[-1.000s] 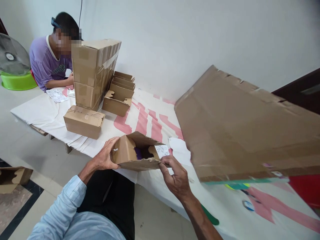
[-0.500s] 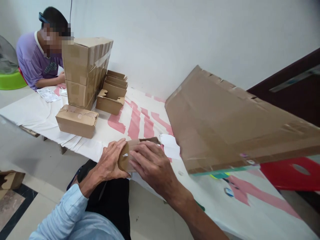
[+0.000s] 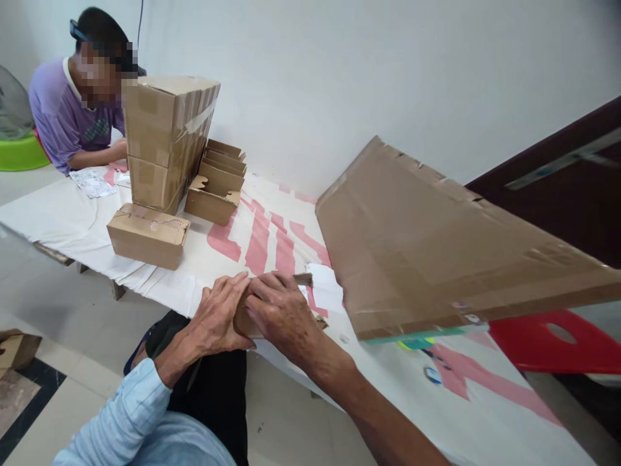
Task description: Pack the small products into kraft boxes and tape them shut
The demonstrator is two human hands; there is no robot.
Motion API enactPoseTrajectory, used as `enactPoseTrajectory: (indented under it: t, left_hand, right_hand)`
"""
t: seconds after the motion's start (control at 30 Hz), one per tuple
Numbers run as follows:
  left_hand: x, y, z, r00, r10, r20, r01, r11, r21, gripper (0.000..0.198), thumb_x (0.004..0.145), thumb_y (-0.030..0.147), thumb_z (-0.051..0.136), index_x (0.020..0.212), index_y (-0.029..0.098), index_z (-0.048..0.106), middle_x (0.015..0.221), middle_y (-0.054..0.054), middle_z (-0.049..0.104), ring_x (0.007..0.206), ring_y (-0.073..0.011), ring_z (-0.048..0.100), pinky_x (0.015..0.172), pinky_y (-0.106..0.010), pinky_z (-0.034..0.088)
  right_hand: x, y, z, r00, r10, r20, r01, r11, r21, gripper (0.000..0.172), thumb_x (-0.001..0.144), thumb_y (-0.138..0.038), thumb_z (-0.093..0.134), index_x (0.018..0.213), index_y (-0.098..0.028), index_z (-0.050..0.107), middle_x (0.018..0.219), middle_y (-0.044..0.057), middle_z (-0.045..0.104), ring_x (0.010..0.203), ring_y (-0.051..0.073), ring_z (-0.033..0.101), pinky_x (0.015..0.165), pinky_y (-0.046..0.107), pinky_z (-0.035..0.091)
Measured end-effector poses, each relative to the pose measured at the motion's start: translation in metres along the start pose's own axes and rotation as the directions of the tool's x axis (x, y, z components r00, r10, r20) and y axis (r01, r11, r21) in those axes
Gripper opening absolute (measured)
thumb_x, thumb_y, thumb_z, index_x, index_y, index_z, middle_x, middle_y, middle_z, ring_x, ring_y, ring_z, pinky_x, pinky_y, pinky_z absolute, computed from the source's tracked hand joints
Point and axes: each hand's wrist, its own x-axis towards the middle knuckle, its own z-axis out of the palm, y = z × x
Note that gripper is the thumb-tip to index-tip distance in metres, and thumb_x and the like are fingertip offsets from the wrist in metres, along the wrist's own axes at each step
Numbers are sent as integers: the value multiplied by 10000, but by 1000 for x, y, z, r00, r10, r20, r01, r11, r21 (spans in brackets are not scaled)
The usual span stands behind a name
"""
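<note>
A small brown cardboard box [image 3: 244, 321] is between my two hands at the near edge of the table. My left hand [image 3: 216, 315] grips its left end, fingers over the top and thumb underneath. With its fingers curled over the top, my right hand [image 3: 281, 307] grasps the same box and covers most of it. Flaps stick out beyond the right hand at the far side and on the right. What lies under the fingers is hidden.
A closed carton [image 3: 148, 236] lies to the left, before a tall taped stack of boxes [image 3: 150, 136]. Open boxes [image 3: 213, 200] stand beside it. A large cardboard sheet [image 3: 427, 239] leans at right near a red stool [image 3: 548, 343]. A co-worker [image 3: 63, 116] sits at far left.
My right hand has moved slightly left and curled further over the box, covering more of its top. The left hand keeps its hold. The view has shifted a little.
</note>
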Motion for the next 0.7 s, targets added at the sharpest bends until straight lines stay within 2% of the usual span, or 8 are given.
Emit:
enactPoseTrajectory:
  t: [0.1, 0.2, 0.3, 0.37, 0.43, 0.53, 0.6, 0.7]
  left_hand:
    - [0, 3, -1, 1000, -4, 3, 4, 1000, 12, 1332, 536, 301, 1006, 1658, 253, 290, 1658, -230, 429, 1504, -493, 391, 1150, -738, 377]
    - [1, 3, -3, 1000, 3, -10, -2, 1000, 21, 1285, 570, 288, 977, 1658, 258, 294, 1654, -219, 436, 1503, -479, 396, 1160, -722, 377]
    - [-1, -6, -11, 999, 37, -8, -37, 999, -1, 1237, 589, 265, 945, 1651, 251, 311, 1650, -212, 437, 1509, -456, 398, 1194, -687, 372]
    - [-7, -21, -21, 999, 31, -11, -31, 999, -37, 1186, 610, 223, 902, 1643, 224, 319, 1654, -210, 424, 1524, -434, 393, 1225, -641, 369]
    - [-12, -42, -35, 999, -39, -16, 38, 996, -81, 1114, 663, 202, 836, 1643, 201, 306, 1673, -205, 395, 1540, -407, 391, 1248, -601, 366]
    - [-15, -76, -57, 982, -186, 12, 186, 977, -108, 1081, 717, 322, 834, 1643, 192, 293, 1683, -206, 387, 1550, -416, 395, 1257, -617, 347]
    - [-13, -93, -68, 965, -258, 54, 263, 958, -115, 1121, 725, 400, 849, 1659, 211, 260, 1683, -202, 400, 1549, -422, 405, 1218, -601, 415]
    - [-10, -105, -78, 943, -318, 98, 330, 931, -153, 1194, 702, 470, 888, 1670, 207, 242, 1658, -218, 438, 1542, -438, 417, 1178, -571, 479]
  right_hand:
    - [0, -1, -5, 998, 36, -53, -28, 989, 145, 244, 937, -69, 610, 771, -227, 694, 846, 58, 714, 849, 238, 607, 895, 441, 486]
    - [-1, 3, -25, 949, 275, -154, -178, 871, 458, 205, 1011, -147, 583, 865, -227, 702, 883, 39, 716, 841, 201, 653, 804, 366, 528]
    - [-9, 19, -48, 783, 578, -230, -297, 671, 679, 132, 996, -238, 661, 871, -237, 703, 864, 24, 696, 805, 182, 662, 709, 317, 530]
    - [-21, 39, -54, 651, 703, -285, -329, 600, 729, 165, 967, -300, 705, 817, -232, 698, 808, 19, 672, 745, 173, 641, 663, 308, 516]
    - [-43, 65, -47, 528, 792, -306, -370, 540, 756, 217, 945, -368, 720, 787, -221, 695, 738, 8, 644, 669, 158, 611, 619, 298, 500]
    - [-91, 106, -17, 337, 906, -257, -461, 397, 794, 272, 899, -460, 725, 800, -208, 692, 643, -13, 616, 593, 146, 578, 583, 287, 495]
    - [-128, 127, 10, 217, 960, -175, -549, 268, 792, 334, 861, -530, 712, 808, -201, 685, 609, -11, 613, 573, 149, 566, 572, 288, 491]
    - [-174, 142, 50, 127, 988, -85, -632, 147, 761, 434, 814, -628, 671, 756, -198, 660, 554, -8, 579, 524, 149, 526, 521, 286, 455]
